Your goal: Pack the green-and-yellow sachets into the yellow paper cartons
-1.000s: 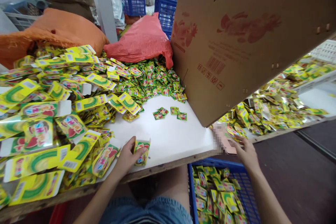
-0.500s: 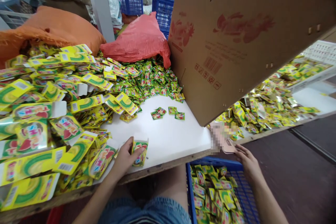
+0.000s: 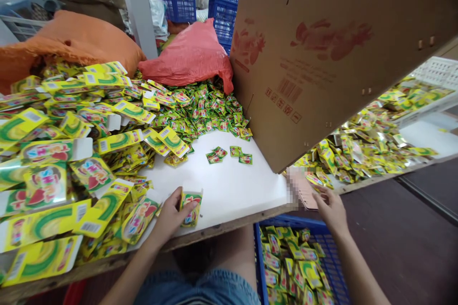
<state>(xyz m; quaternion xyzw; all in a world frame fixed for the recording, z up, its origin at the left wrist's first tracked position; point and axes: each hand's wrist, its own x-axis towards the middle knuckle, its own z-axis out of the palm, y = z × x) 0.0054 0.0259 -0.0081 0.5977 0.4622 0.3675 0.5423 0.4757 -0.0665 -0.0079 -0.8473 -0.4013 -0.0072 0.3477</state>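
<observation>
My left hand [image 3: 171, 217] grips a small open yellow-green carton [image 3: 191, 206] standing on the white table [image 3: 232, 186] near its front edge. My right hand [image 3: 331, 209] rests at the table's right front corner, fingers touching a pink flat object [image 3: 307, 194] that is partly blurred, beside loose yellow sachets [image 3: 320, 178]. Whether it grips the object I cannot tell. A few small green-red sachets [image 3: 231, 153] lie apart in the middle of the table.
Flat yellow cartons [image 3: 53, 152] pile at the left. A heap of sachets [image 3: 200, 109] lies at the back. A big tilted cardboard box [image 3: 322, 47] looms at right. A blue crate [image 3: 296, 262] of filled cartons sits below. Orange [image 3: 71, 38] and red sacks [image 3: 193, 55] stand behind.
My right hand has shifted slightly up and left onto the pink object at the table corner. The left hand and its carton have stayed put.
</observation>
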